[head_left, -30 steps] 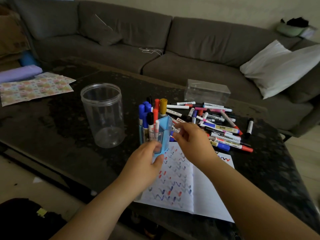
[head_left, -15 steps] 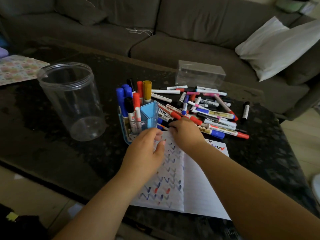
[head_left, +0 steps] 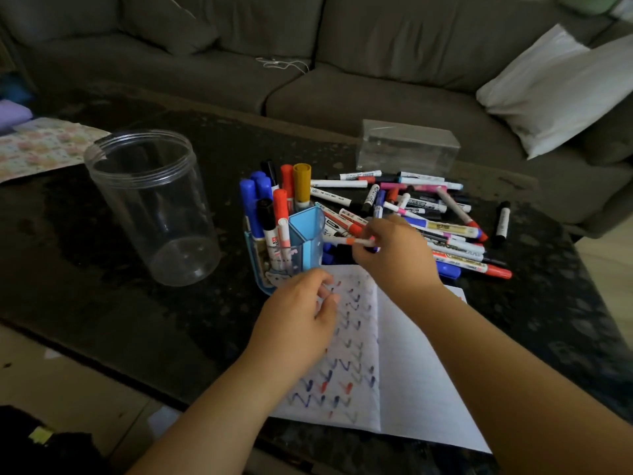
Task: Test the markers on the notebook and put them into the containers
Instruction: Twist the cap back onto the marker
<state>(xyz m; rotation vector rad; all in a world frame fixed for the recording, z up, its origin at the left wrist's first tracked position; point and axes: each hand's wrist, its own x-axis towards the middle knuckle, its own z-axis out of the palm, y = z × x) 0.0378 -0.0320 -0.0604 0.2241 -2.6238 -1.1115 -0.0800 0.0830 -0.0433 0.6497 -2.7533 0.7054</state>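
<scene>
Nine or so markers stood in our blue holder; many lay piled on the table. Our right hand pinched a thin marker above the notebook; our left hand stayed loosely curled, seemingly empty

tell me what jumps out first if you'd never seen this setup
A heap of markers sprawls across the dark table behind an open notebook filled with coloured squiggles. The right hand pinches a thin white marker beside a blue holder; an empty clear jar stands left.
</scene>
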